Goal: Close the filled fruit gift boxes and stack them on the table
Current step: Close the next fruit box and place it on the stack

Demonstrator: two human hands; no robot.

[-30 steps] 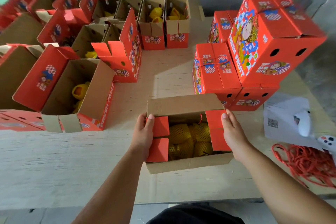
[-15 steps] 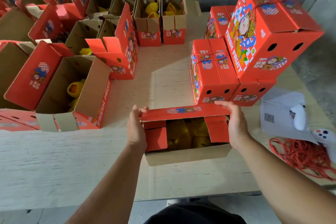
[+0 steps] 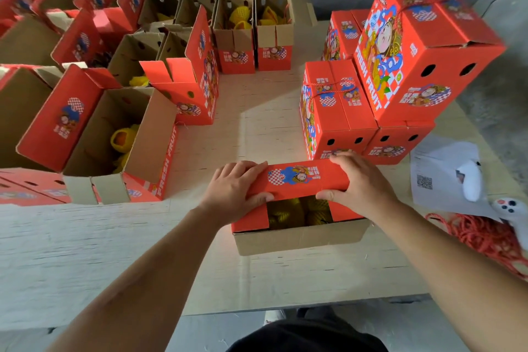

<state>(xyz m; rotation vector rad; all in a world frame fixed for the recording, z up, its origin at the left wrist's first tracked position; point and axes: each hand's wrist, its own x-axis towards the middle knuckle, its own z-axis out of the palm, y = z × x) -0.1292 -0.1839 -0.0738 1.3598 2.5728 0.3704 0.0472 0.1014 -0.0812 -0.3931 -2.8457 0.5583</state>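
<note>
A red fruit gift box (image 3: 300,237) stands near the table's front edge, its near brown flap hanging open toward me. Fruit in yellow net sleeves (image 3: 297,211) shows through the gap. The far red lid flap (image 3: 297,180) is folded down over the top. My left hand (image 3: 231,194) grips the flap's left end, fingers on top and thumb under its edge. My right hand (image 3: 363,183) grips the right end the same way. Behind them stands a stack of closed red boxes (image 3: 423,46) tied with red string.
Several open boxes (image 3: 120,134) with upright flaps fill the table's left and back. At the right lie a white paper (image 3: 440,177), white controllers (image 3: 471,180) and a heap of red string (image 3: 483,234). Bare tabletop (image 3: 257,128) lies between the open boxes and the stack.
Both hands moved from the side flaps to the far lid flap and folded it forward and down over the box, covering most of the fruit.
</note>
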